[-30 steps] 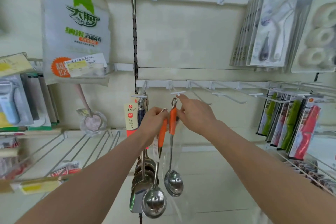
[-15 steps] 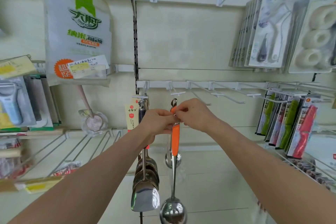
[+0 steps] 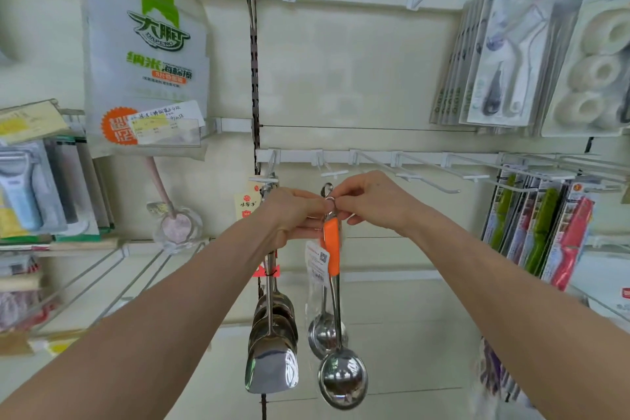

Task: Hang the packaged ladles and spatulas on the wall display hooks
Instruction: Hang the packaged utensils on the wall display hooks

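Observation:
An orange-handled steel ladle (image 3: 342,378) in a clear sleeve hangs straight down in front of me. My left hand (image 3: 293,215) and my right hand (image 3: 371,201) both pinch the metal ring at the top of its handle, just below the tip of a white wall hook (image 3: 334,174). A second orange-handled ladle (image 3: 322,334) hangs on that hook right behind it. To the left, several steel spatulas (image 3: 272,368) hang stacked on another hook.
More white hooks (image 3: 426,177) stick out bare along the rail to the right. Green and red packaged knives (image 3: 542,232) hang at the right. A large sponge pack (image 3: 146,54) and peelers (image 3: 27,187) hang at the left. Carded goods hang at the upper right.
The ladle I hold swung from tilted left of the hung ladle to hanging straight in front of it. Both hands closed together on its top ring.

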Demonstrator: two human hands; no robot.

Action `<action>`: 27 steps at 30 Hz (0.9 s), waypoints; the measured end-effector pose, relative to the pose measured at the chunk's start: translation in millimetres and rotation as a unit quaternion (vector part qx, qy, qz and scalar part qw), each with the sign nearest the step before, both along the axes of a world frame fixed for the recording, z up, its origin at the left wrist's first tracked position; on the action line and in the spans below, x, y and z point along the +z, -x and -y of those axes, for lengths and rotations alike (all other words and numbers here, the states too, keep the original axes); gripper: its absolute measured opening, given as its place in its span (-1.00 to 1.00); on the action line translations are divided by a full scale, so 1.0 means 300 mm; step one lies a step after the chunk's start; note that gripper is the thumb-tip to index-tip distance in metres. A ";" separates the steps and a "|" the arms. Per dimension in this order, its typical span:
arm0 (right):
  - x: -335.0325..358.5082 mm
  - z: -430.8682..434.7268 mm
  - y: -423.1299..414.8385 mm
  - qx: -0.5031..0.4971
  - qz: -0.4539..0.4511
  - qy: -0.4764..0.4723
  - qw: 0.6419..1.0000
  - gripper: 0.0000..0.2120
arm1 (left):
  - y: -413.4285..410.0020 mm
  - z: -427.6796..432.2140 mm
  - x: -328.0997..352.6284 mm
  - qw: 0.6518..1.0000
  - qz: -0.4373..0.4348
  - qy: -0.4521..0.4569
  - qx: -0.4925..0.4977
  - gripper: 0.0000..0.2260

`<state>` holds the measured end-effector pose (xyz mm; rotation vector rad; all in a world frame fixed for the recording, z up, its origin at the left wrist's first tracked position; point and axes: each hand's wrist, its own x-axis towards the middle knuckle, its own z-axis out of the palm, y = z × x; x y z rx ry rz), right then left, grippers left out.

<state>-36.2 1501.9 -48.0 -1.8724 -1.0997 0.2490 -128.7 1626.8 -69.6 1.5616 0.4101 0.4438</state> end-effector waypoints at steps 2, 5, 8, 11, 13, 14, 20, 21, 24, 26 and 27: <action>0.006 -0.006 0.001 -0.001 0.009 -0.005 1.000 -0.89 | 0.001 -0.001 0.014 1.000 -0.001 -0.005 0.005 -0.87; 0.008 -0.005 -0.002 -0.008 0.011 -0.017 1.000 -0.86 | -0.003 0.002 0.028 1.000 -0.003 -0.003 0.006 -0.84; 0.001 -0.007 -0.006 -0.025 0.029 -0.025 0.999 -0.85 | -0.008 0.001 0.034 1.000 -0.006 -0.007 -0.001 -0.83; -0.005 -0.018 -0.013 -0.036 0.039 -0.030 0.998 -0.83 | -0.017 -0.007 0.036 1.000 -0.008 -0.012 0.001 -0.81; -0.006 -0.026 -0.017 -0.041 0.045 -0.030 0.998 -0.80 | -0.023 -0.009 0.036 1.000 0.004 -0.010 0.012 -0.84; -0.007 -0.030 -0.018 -0.048 0.051 -0.032 0.997 -0.79 | -0.025 -0.008 0.036 1.000 0.013 -0.006 0.016 -0.86; -0.010 -0.054 -0.024 -0.092 0.075 -0.042 0.992 -0.73 | -0.041 -0.007 0.033 0.999 0.043 -0.005 0.019 -0.94; -0.009 -0.062 -0.025 -0.097 0.084 -0.034 0.991 -0.74 | -0.044 -0.008 0.032 0.999 0.041 -0.015 0.027 -0.93; -0.010 -0.093 -0.038 -0.104 0.098 -0.021 0.989 -0.82 | -0.050 -0.006 0.029 0.997 0.040 -0.039 0.054 -0.91; -0.018 -0.106 -0.046 -0.108 0.113 -0.009 0.988 -0.86 | -0.055 -0.002 0.023 0.995 0.037 -0.054 0.072 -0.91; -0.023 -0.110 -0.051 -0.109 0.120 -0.004 0.987 -0.89 | -0.058 0.000 0.019 0.994 0.032 -0.063 0.080 -0.92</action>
